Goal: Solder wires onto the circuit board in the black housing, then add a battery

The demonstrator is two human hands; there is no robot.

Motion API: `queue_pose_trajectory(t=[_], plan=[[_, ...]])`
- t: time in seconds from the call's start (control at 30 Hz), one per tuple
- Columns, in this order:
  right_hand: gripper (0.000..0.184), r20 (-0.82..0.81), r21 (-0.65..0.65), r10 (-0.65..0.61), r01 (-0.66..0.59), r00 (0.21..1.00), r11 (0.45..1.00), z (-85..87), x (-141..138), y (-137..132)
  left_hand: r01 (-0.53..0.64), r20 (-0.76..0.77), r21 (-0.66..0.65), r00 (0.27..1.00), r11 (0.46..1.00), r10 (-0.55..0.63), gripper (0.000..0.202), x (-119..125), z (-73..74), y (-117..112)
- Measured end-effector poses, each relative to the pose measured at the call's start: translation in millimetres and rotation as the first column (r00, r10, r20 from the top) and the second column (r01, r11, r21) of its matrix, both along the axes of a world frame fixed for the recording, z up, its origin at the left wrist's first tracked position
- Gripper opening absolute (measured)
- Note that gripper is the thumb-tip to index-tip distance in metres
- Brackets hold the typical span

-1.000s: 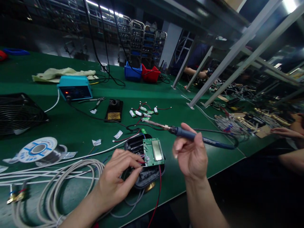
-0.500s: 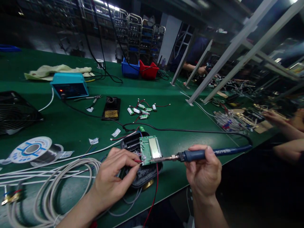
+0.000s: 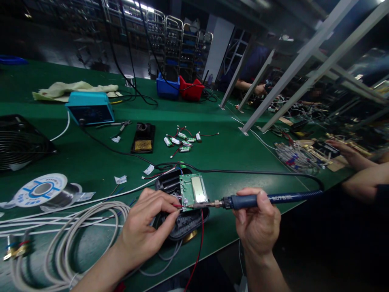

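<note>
My right hand (image 3: 258,223) is closed around the blue handle of a soldering iron (image 3: 246,201), its tip pointing left at the lower edge of a green circuit board (image 3: 187,186). The board carries a pale display (image 3: 198,190) and lies over an open black plastic housing (image 3: 182,227). At the board's lower left corner, my left hand (image 3: 152,219) pinches a thin red wire (image 3: 177,206) between thumb and fingers. Whether the iron's tip touches the board or wire is too small to tell. A red and black wire pair (image 3: 200,239) hangs from the board over the table edge.
A solder spool (image 3: 42,190) and coiled grey cable (image 3: 57,243) lie left. Farther back are a teal soldering station (image 3: 89,107), an iron stand with sponge (image 3: 143,140) and several small batteries (image 3: 184,140). The iron's cord (image 3: 258,171) crosses the table. A co-worker's arm (image 3: 361,162) reaches in at right.
The soldering iron and my right hand have shifted slightly left, the tip moving toward the board's lower left corner. My left hand stays put. The station's red light no longer shows.
</note>
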State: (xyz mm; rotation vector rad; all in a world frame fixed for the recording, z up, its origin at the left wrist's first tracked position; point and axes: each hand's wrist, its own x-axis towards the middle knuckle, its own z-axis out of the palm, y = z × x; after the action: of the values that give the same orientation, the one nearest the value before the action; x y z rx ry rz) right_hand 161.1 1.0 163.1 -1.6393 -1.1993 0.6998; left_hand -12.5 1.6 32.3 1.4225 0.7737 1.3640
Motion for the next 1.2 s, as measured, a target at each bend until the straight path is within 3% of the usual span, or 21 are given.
queue_pose_trajectory(t=[0.43, 0.9, 1.2], plan=[[0.034, 0.018, -0.021, 0.022, -0.022, 1.000, 1.000, -1.6, -1, -2, -0.003, 0.006, 0.002, 1.000, 1.000, 0.003, 0.014, 0, -1.4, -1], [0.035, 0.003, 0.014, -0.049, 0.049, 0.999, 0.999, -1.1, -2, 2, 0.013, 0.005, 0.005, 1.000, 1.000, -0.013, 0.014, -1, -3.0, -3], [0.031, -0.226, -0.039, -0.041, 0.033, 0.973, 0.999, 0.2, -7, 15, 0.000, 0.017, 0.005, 1.000, 1.000, 0.000, 0.014, 1, -1.7, -1]])
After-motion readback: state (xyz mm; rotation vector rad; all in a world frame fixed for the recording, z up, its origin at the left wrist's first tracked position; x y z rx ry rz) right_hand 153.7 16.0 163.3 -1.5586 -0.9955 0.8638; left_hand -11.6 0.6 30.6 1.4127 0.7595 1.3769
